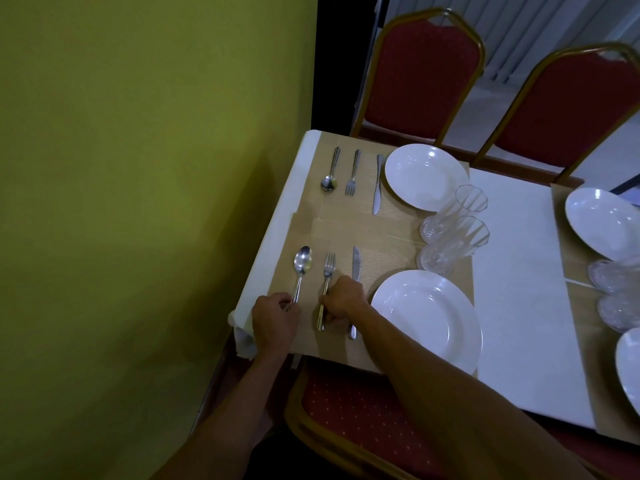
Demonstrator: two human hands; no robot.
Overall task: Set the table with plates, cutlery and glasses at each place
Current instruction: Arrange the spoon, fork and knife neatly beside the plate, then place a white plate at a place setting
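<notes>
Olive-green wall (138,168) closes off the left side, and the white-clothed bench (512,271) carries brown paper mats (374,237) at the places. At the nearest place the spoon (302,263), fork (328,268) and knife (356,265) lie side by side, left of the near plate (426,317), tips pointing away from the person. The left hand (275,317) has its fingers curled round the spoon's handle near its end. The right hand (343,299) pinches the fork's handle partway along and lies across the knife, hiding its middle. This looks like a final straightening of the cutlery

Trouble is likeliest from the right hand. Any sideways shift of the fork could drag the knife beneath it askew, since the two seem to be touching or nearly so. The right forearm passes over the plate's near-left rim, so a wider sweep could nudge the plate. The spoon lies near the bench's left edge, where the cloth corner (242,337) hangs loose, and a tug there, or a push on the light mat, might slide the whole setting. Two glasses (450,247) stand just beyond the plate, well apart from both hands, and seem safe unless the plate is shoved into them
</notes>
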